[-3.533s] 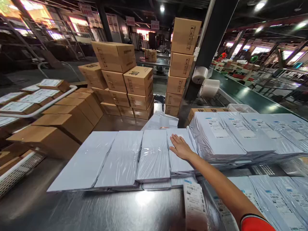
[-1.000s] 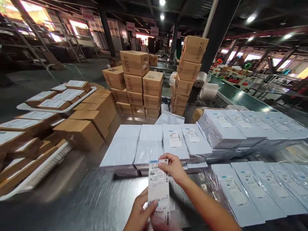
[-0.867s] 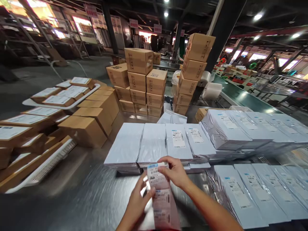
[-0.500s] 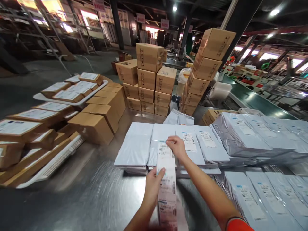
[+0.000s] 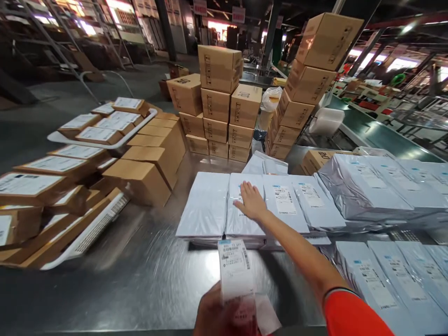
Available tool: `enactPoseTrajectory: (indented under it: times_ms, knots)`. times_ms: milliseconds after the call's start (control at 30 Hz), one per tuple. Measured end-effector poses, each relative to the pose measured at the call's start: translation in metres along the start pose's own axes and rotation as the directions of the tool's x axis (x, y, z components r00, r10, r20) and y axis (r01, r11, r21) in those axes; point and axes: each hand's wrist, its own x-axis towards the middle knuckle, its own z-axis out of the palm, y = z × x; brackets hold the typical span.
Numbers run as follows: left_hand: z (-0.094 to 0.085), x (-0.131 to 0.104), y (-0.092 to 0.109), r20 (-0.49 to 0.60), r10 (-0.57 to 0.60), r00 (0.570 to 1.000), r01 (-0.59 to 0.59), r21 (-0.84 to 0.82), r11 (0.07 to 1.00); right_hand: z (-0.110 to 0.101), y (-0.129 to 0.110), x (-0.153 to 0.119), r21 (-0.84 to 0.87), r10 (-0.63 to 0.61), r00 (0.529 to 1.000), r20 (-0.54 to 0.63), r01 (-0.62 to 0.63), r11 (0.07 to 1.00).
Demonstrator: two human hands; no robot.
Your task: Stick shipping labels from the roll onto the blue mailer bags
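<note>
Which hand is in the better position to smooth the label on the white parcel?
Right. The right hand lies flat on the parcel, over its label. The left hand is near the body, holding the label strip.

Right hand [image 5: 250,202] flat, palm down, arm outstretched; left hand [image 5: 217,315] low, fingers closed.

We can read very little here. The label strip [image 5: 235,268] at the lower middle of the frame carries a barcode and printed digits, too blurred for us to make out. The white shipping labels on the grey parcels [image 5: 284,200] right of centre show blue headers and small print that we cannot read. The cartons [image 5: 220,67] stacked at upper centre bear dark vertical markings, illegible to us. The red hanging signs [image 5: 238,14] at the top edge have characters too small for us to tell.
</note>
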Motion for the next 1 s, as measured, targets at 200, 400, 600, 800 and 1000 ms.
enactPoseTrajectory:
  times_ms: [200, 400, 600, 800, 1000]
  knots:
    - [-0.029, 0.015, 0.026, -0.121, 0.208, 0.971, -0.171, 0.259, 0.95, -0.002, -0.014, -0.03, 0.082, 0.092, 0.995, -0.03, -0.09, 0.993]
    - [-0.041, 0.016, 0.027, 0.066, 0.214, 0.975, -0.224, 0.292, 0.93, 0.002, -0.054, -0.107, 0.886, -0.063, 0.997, -0.05, 0.074, 0.458]
    - [-0.041, 0.013, 0.027, 0.144, 0.153, 0.978, -0.193, 0.325, 0.926, -0.023, -0.073, -0.101, 0.993, 0.242, 0.969, -0.043, 0.016, 0.114]
    - [-0.056, 0.041, 0.068, -0.19, 0.149, 0.97, -0.155, -0.017, 0.988, -0.035, -0.112, -0.111, 0.941, 0.151, 0.982, -0.115, 0.059, 0.332]
    - [-0.06, 0.065, 0.098, -0.157, 0.041, 0.987, -0.078, -0.238, 0.968, -0.03, -0.117, -0.062, 0.867, 0.201, 0.945, -0.258, 0.135, 0.48]
